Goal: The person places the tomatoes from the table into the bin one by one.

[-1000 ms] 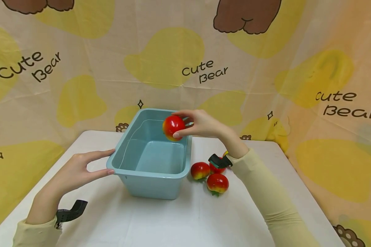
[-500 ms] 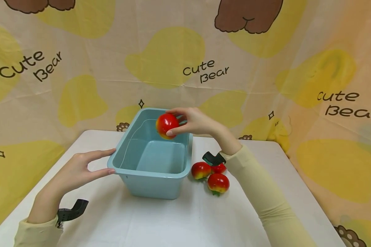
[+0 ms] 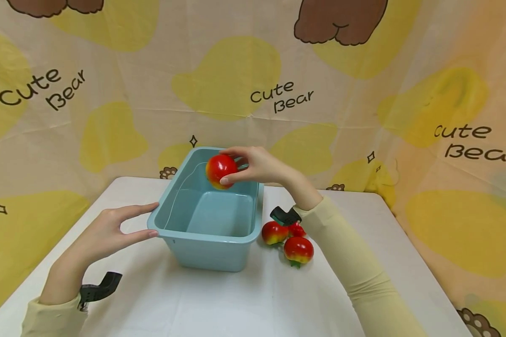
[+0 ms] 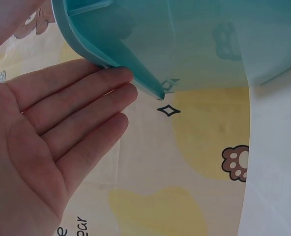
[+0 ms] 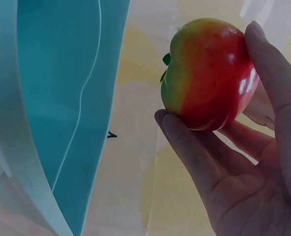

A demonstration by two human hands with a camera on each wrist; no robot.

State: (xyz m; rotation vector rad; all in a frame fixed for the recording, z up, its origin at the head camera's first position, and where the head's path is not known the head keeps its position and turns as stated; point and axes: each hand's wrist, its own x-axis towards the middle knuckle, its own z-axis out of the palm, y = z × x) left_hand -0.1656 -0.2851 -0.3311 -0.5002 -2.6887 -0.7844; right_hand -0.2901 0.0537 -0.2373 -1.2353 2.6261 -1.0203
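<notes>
My right hand (image 3: 259, 164) pinches a round, glossy red-and-yellow fruit (image 3: 220, 171) between thumb and fingers, over the far part of a light-blue plastic basin (image 3: 202, 238). In the right wrist view, small green leaves show at one end of the fruit (image 5: 212, 73). My left hand (image 3: 101, 234) is at the basin's near-left corner, thumb and a finger touching the rim. From the left wrist, the long fingers of that hand (image 4: 72, 108) look straight and lie against the rim's underside. The visible part of the basin's floor holds nothing.
Several similar fruits (image 3: 298, 250) lie on the white table (image 3: 219, 304), right of the basin; the right wrist's black strap (image 3: 285, 216) partly covers one of them. A patterned cloth (image 3: 223, 79) hangs behind and beside the table.
The right hand has moved left with the fruit, further over the basin. The left hand and the basin stay in place.
</notes>
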